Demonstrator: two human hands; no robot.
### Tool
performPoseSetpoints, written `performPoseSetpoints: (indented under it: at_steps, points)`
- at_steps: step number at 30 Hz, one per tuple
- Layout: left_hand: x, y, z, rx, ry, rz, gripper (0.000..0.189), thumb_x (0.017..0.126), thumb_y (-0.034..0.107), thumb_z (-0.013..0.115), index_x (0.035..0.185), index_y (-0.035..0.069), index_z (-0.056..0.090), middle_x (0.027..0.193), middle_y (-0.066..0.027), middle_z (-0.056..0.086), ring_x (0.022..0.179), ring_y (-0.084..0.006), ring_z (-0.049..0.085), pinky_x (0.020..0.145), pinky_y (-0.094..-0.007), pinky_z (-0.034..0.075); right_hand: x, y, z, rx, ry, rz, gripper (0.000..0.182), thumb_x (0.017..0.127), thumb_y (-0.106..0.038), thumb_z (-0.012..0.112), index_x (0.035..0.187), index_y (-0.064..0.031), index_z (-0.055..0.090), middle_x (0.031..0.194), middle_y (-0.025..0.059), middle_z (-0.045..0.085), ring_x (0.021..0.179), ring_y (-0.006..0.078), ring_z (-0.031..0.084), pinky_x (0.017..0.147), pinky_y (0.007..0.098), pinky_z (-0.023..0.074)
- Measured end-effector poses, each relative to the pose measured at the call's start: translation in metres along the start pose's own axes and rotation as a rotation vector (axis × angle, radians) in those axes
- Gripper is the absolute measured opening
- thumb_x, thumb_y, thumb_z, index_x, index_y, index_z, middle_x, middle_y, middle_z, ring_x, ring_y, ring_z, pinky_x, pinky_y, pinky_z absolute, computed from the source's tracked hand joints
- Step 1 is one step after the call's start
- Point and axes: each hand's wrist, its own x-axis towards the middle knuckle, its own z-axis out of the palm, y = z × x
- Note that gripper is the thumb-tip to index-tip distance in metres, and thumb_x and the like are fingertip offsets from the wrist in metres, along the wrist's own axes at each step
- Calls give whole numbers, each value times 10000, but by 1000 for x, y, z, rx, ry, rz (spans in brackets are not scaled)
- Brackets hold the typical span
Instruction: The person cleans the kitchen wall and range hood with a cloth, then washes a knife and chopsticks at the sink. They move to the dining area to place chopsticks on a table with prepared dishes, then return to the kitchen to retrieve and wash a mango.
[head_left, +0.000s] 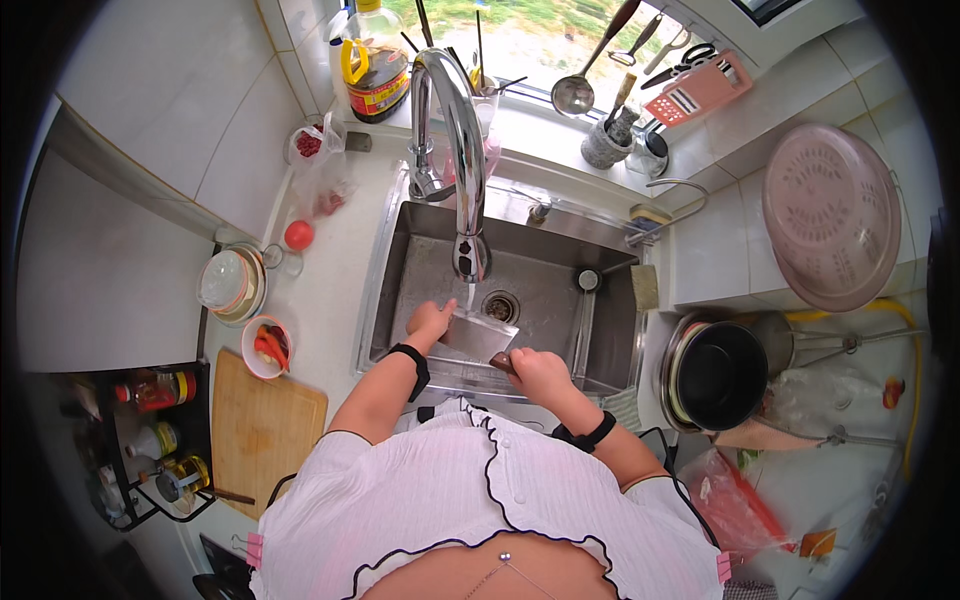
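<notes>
Over the stainless steel sink (420, 270) I hold a broad-bladed kitchen cleaver (480, 334) under the chrome faucet (469, 172). Water runs from the faucet's head onto or just beside the blade. My right hand (541, 375) is closed around the brown handle, which points towards the lower right. My left hand (431, 322) is at the blade's far left end, its thumb up near the edge; whether it grips the blade or only rests on it is partly hidden. The drain strainer (500, 307) lies behind the blade.
Left on the counter are a wooden cutting board (262, 427), a bowl of red peppers (268, 346), stacked dishes (232, 285), drinking glasses and a tomato (298, 235). A black pot (721, 376) stands right of the sink. A stone mortar (604, 146) and a sauce jug (377, 79) stand on the windowsill.
</notes>
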Motion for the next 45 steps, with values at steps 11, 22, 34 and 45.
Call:
performPoseSetpoints:
  at_steps: [11,22,34,45]
  points:
    - [16,-13,12,80,288,130,360,919,318,519,998,-6,656,1033,-232,648,1018,-393,603,861,-483,476,-2,20,5,64,54,21,202,736,-173,675,831,-50,547,766,142,629,681,343,636,612,443,513]
    - [-58,41,12,-183,-306,868,542,1025,366,197,1293,41,537,1324,-174,529,1269,-313,455,1045,-388,366,47,15,26,173,47,8,229,742,-203,690,837,-40,561,801,159,640,732,356,633,651,459,510]
    - [-22,26,-5,557,-172,1034,510,972,242,316,1463,107,288,1515,-114,305,1391,-274,311,1113,-473,272,43,14,26,41,25,-46,223,745,-211,693,827,-54,557,800,143,634,690,344,638,619,443,519]
    - [17,-9,12,456,-275,680,556,1015,395,184,1486,102,229,1550,-128,214,1438,-312,170,1146,-500,161,27,12,13,27,-3,-65,216,739,-195,691,831,-49,561,794,144,636,685,342,644,615,436,526]
